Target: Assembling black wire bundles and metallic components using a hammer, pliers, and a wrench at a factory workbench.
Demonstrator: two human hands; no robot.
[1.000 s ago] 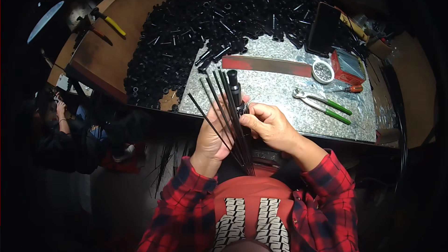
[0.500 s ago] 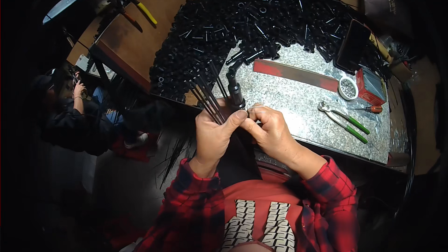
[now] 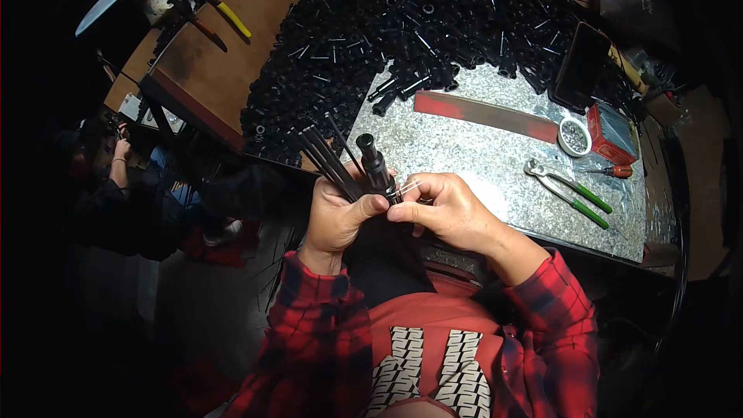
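Observation:
My left hand (image 3: 331, 224) is closed around a black tubular part (image 3: 374, 166) and a bundle of thin black rods (image 3: 321, 156). The tube stands nearly upright, its round end facing up, and the rods fan out to its left. At the tube's lower end my left thumb presses against it. My right hand (image 3: 453, 213) is closed in a pinch beside that thumb, with a few thin shiny wires (image 3: 408, 186) between its fingers, close against the tube. The fingers hide where the wires meet the tube. Both hands are above the bench's near edge.
A large heap of black tubular parts (image 3: 348, 39) covers the back of the speckled bench top (image 3: 480, 155). On it lie a red-and-brown bar (image 3: 484, 116), green-handled pincers (image 3: 569, 193), a white cup of small metal bits (image 3: 574, 136), a red box (image 3: 607, 133) and a screwdriver (image 3: 619, 172). Another person (image 3: 116, 193) sits at left.
Both hands have shifted a little left, bringing the tube and rods along. The tube's upper end now shows apart from the heap, and more of the shiny wires shows at my right fingers.

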